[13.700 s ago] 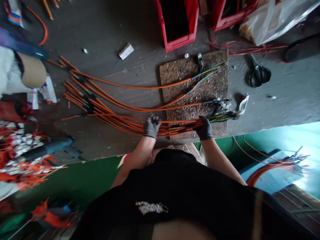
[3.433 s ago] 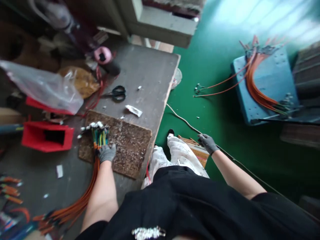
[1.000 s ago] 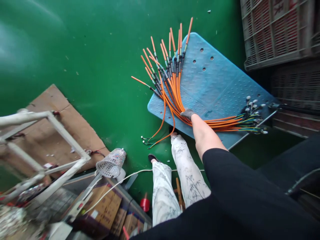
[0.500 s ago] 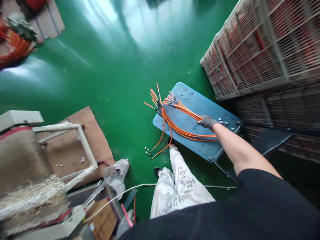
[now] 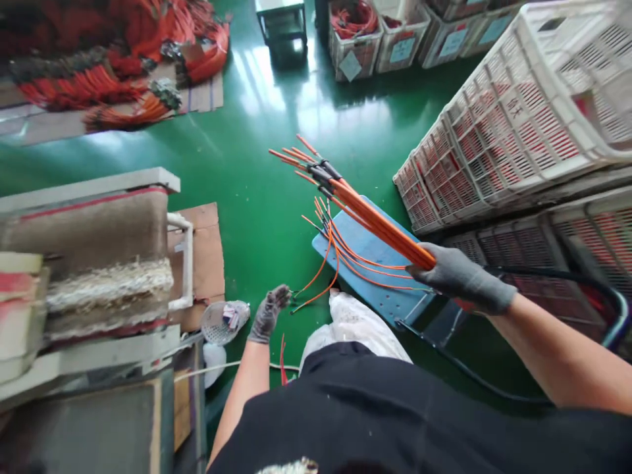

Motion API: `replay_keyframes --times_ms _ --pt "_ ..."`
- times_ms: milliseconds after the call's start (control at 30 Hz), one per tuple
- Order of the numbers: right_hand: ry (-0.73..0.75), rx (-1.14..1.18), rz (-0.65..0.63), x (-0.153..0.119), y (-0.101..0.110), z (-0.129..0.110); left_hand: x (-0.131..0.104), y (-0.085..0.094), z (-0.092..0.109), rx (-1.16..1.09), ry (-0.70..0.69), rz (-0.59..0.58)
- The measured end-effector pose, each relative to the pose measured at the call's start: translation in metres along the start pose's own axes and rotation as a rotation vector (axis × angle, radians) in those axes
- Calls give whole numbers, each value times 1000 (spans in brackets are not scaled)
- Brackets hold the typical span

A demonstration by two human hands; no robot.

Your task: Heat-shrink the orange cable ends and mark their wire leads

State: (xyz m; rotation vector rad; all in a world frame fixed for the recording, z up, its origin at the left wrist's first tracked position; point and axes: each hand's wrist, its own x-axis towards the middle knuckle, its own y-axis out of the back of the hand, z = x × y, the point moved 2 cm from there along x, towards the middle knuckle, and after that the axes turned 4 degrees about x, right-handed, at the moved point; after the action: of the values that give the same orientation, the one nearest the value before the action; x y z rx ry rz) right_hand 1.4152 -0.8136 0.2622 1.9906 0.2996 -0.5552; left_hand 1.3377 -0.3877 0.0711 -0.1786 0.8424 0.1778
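**Orange bundle in the right hand, slanting up and to the left**

The right hand (image 5: 451, 273) is closed around one end part of a thick orange cable bundle (image 5: 380, 224). The long bundle slants from that hand, forward and to the left, over the blue board (image 5: 402, 299). Its far tips stick out past the board, ahead of the left hand (image 5: 269, 315). The left hand is partly open and seems to hold nothing. It is close to the ends of other orange cables (image 5: 338, 257); touching or not, I can't tell.
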Motion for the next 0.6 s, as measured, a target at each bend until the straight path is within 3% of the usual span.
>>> replay_keyframes --times_ms 100,233,333,433,600 --pt "195 107 -109 -38 -34 -30 -18 1 -4 -198 -102 -80" --pt "521 143 -332 -91 -88 -63 -70 15 3 -637 -291 -102" --pt "662 97 -481 -117 -128 -85 -116 41 0 -764 -496 61" --pt "784 38 -616 -133 -158 -102 -161 76 -22 -817 -609 281" --pt "963 -11 -746 -128 -173 -110 -231 131 -71 -1025 -754 462"
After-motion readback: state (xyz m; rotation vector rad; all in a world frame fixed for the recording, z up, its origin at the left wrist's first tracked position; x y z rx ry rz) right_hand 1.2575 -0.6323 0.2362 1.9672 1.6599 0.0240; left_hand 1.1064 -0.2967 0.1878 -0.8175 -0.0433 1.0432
